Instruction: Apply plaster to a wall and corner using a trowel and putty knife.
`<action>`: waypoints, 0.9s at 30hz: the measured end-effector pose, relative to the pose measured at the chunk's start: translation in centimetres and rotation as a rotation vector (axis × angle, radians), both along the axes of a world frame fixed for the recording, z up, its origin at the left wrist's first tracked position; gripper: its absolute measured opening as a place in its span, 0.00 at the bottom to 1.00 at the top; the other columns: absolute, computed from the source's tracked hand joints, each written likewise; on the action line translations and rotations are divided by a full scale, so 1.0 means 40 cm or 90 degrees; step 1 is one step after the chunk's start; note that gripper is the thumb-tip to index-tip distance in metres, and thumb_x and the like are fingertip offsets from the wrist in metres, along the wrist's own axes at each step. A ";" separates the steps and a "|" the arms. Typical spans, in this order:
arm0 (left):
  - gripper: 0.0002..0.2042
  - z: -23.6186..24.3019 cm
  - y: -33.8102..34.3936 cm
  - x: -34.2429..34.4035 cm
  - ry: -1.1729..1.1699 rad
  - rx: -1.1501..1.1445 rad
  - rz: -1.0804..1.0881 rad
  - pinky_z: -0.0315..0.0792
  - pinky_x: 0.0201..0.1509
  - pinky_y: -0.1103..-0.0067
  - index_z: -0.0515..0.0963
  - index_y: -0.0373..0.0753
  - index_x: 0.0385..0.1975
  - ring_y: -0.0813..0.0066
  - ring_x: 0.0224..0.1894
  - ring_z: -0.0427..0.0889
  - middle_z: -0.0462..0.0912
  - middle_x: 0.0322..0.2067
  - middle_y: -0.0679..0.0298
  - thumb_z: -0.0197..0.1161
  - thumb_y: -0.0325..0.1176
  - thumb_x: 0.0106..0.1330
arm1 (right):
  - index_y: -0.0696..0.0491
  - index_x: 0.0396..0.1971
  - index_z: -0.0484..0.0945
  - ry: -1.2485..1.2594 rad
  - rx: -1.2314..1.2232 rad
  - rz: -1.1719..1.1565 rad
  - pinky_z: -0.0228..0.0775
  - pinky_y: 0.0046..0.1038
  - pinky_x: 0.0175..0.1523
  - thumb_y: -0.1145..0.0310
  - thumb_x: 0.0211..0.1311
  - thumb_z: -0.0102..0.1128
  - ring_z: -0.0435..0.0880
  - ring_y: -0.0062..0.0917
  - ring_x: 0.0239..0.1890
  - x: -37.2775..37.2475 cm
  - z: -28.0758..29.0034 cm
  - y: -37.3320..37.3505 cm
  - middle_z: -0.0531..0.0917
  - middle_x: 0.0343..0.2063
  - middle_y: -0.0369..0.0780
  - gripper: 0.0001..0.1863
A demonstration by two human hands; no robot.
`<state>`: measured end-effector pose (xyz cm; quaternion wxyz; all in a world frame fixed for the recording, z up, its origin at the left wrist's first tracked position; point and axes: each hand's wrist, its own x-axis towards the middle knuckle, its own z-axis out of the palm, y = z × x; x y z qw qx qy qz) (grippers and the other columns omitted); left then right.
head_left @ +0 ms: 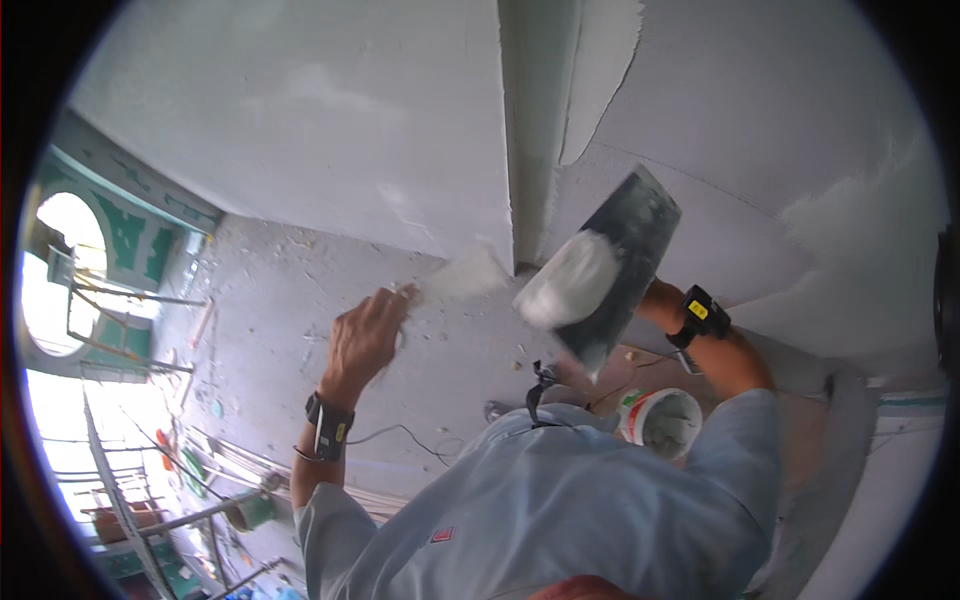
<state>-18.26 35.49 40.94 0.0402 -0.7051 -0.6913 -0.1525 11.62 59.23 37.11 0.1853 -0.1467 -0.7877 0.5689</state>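
Observation:
My left hand (365, 330) is closed on a putty knife (465, 272), whose pale, plaster-coated blade is blurred and angled up and to the right. My right hand (660, 305) holds a large rectangular steel trowel (630, 230) tilted diagonally, with a white mound of plaster (570, 280) on its face. The trowel hides most of those fingers. Above both tools is a wall corner (510, 150), with a strip of fresh white plaster (600, 60) to its right. Below the trowel sits a white bucket (665, 420) holding plaster mix.
Metal scaffolding (125, 470) stands at lower left, near a bright arched opening (60, 310). Long pale strips (230, 460) lie on the debris-strewn floor (270, 330), with a loose cable (400, 427). Green-patched walling (145, 240) is at far left.

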 end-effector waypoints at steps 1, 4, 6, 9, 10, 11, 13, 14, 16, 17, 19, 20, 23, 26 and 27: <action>0.14 -0.054 -0.017 -0.019 -0.015 -0.046 0.058 0.71 0.24 0.72 0.69 0.41 0.44 0.64 0.28 0.77 0.75 0.33 0.62 0.52 0.27 0.57 | 0.55 0.41 0.74 0.021 -0.029 -0.044 0.66 0.27 0.47 0.69 0.48 0.62 0.73 0.25 0.42 0.004 -0.031 0.006 0.76 0.39 0.39 0.17; 0.11 -0.274 -0.113 -0.070 -0.150 -0.105 0.187 0.70 0.26 0.66 0.68 0.40 0.43 0.56 0.29 0.77 0.75 0.34 0.59 0.50 0.31 0.60 | 0.56 0.41 0.73 0.060 -0.039 -0.207 0.67 0.25 0.46 0.71 0.50 0.61 0.74 0.21 0.41 0.024 -0.155 0.015 0.77 0.38 0.38 0.17; 0.11 -0.412 -0.211 -0.047 -0.237 -0.192 0.286 0.69 0.29 0.61 0.66 0.37 0.42 0.50 0.29 0.75 0.75 0.35 0.54 0.47 0.35 0.63 | 0.57 0.41 0.73 -0.025 0.060 -0.331 0.67 0.29 0.47 0.69 0.52 0.59 0.75 0.27 0.43 0.017 -0.137 -0.049 0.77 0.39 0.41 0.16; 0.12 -0.743 -0.437 0.020 -0.311 -0.269 0.346 0.68 0.29 0.59 0.66 0.35 0.40 0.46 0.30 0.74 0.74 0.33 0.47 0.45 0.36 0.64 | 0.57 0.40 0.73 -0.139 0.673 -0.284 0.66 0.35 0.48 0.66 0.52 0.58 0.75 0.38 0.43 0.051 -0.339 0.004 0.77 0.39 0.47 0.16; 0.11 -0.785 -0.506 0.068 -0.334 -0.341 0.367 0.68 0.30 0.59 0.66 0.35 0.39 0.45 0.31 0.74 0.74 0.32 0.45 0.44 0.36 0.64 | 0.56 0.38 0.74 -0.168 0.629 -0.327 0.65 0.37 0.46 0.66 0.51 0.59 0.75 0.41 0.41 0.045 -0.403 0.004 0.77 0.37 0.47 0.15; 0.12 -0.817 -0.583 0.122 -0.413 -0.331 0.429 0.67 0.33 0.57 0.67 0.36 0.36 0.41 0.31 0.72 0.74 0.27 0.44 0.45 0.38 0.63 | 0.55 0.36 0.75 -0.195 0.582 -0.363 0.65 0.40 0.45 0.66 0.49 0.59 0.75 0.44 0.39 0.037 -0.461 0.001 0.78 0.35 0.47 0.14; 0.11 -0.911 -0.818 0.222 -0.396 -0.411 0.406 0.66 0.31 0.57 0.68 0.34 0.29 0.42 0.29 0.72 0.73 0.25 0.44 0.44 0.36 0.62 | 0.56 0.36 0.75 -0.187 0.577 -0.374 0.64 0.41 0.46 0.65 0.50 0.59 0.75 0.45 0.40 -0.011 -0.548 0.036 0.77 0.36 0.49 0.14; 0.11 -0.888 -0.873 0.269 -0.327 -0.550 0.360 0.67 0.30 0.58 0.70 0.34 0.26 0.43 0.29 0.73 0.73 0.26 0.44 0.44 0.34 0.62 | 0.56 0.35 0.74 -0.182 0.584 -0.411 0.64 0.41 0.46 0.64 0.51 0.58 0.74 0.47 0.41 -0.022 -0.597 0.071 0.77 0.37 0.51 0.14; 0.12 -0.821 -0.950 0.344 -0.402 -0.644 0.460 0.67 0.27 0.59 0.70 0.30 0.23 0.45 0.28 0.75 0.74 0.23 0.43 0.44 0.33 0.61 | 0.56 0.35 0.74 -0.277 0.538 -0.401 0.64 0.41 0.46 0.63 0.52 0.58 0.74 0.47 0.40 -0.013 -0.681 0.136 0.77 0.37 0.51 0.14; 0.14 -0.823 -1.063 0.402 -0.447 -0.593 0.559 0.66 0.24 0.61 0.69 0.29 0.22 0.48 0.23 0.74 0.73 0.20 0.45 0.45 0.34 0.61 | 0.55 0.35 0.73 -0.344 0.496 -0.379 0.64 0.42 0.45 0.61 0.53 0.57 0.74 0.47 0.39 -0.039 -0.713 0.155 0.77 0.36 0.51 0.14; 0.14 -0.779 -1.132 0.493 -0.524 -0.577 0.715 0.65 0.23 0.63 0.68 0.29 0.21 0.51 0.21 0.73 0.72 0.18 0.46 0.45 0.35 0.61 | 0.55 0.36 0.72 -0.372 0.505 -0.380 0.65 0.41 0.44 0.61 0.53 0.56 0.75 0.47 0.39 -0.094 -0.723 0.186 0.77 0.36 0.50 0.15; 0.15 -0.762 -1.152 0.526 -0.591 -0.540 0.862 0.63 0.22 0.65 0.68 0.29 0.20 0.54 0.19 0.71 0.71 0.17 0.47 0.45 0.35 0.61 | 0.55 0.37 0.71 -0.391 0.523 -0.395 0.65 0.40 0.43 0.61 0.54 0.56 0.75 0.46 0.38 -0.120 -0.727 0.199 0.77 0.36 0.50 0.15; 0.14 -0.691 -1.010 0.516 -0.643 -0.524 0.819 0.62 0.25 0.61 0.67 0.28 0.26 0.46 0.22 0.71 0.71 0.18 0.45 0.45 0.36 0.60 | 0.54 0.38 0.70 -0.355 0.548 -0.400 0.65 0.42 0.42 0.60 0.53 0.57 0.75 0.45 0.38 -0.097 -0.803 0.281 0.77 0.35 0.49 0.17; 0.13 -0.664 -0.874 0.517 -0.633 -0.474 0.823 0.61 0.26 0.61 0.66 0.29 0.26 0.47 0.22 0.70 0.70 0.17 0.46 0.44 0.35 0.61 | 0.54 0.39 0.70 -0.478 0.411 -0.362 0.65 0.42 0.44 0.58 0.51 0.58 0.75 0.43 0.40 -0.158 -0.775 0.293 0.76 0.36 0.49 0.19; 0.13 -0.676 -0.856 0.521 -0.625 -0.460 0.816 0.61 0.28 0.62 0.66 0.29 0.24 0.48 0.23 0.70 0.70 0.19 0.45 0.43 0.35 0.62 | 0.54 0.39 0.70 -0.480 0.417 -0.353 0.65 0.42 0.44 0.58 0.51 0.58 0.75 0.43 0.40 -0.160 -0.788 0.315 0.76 0.36 0.49 0.19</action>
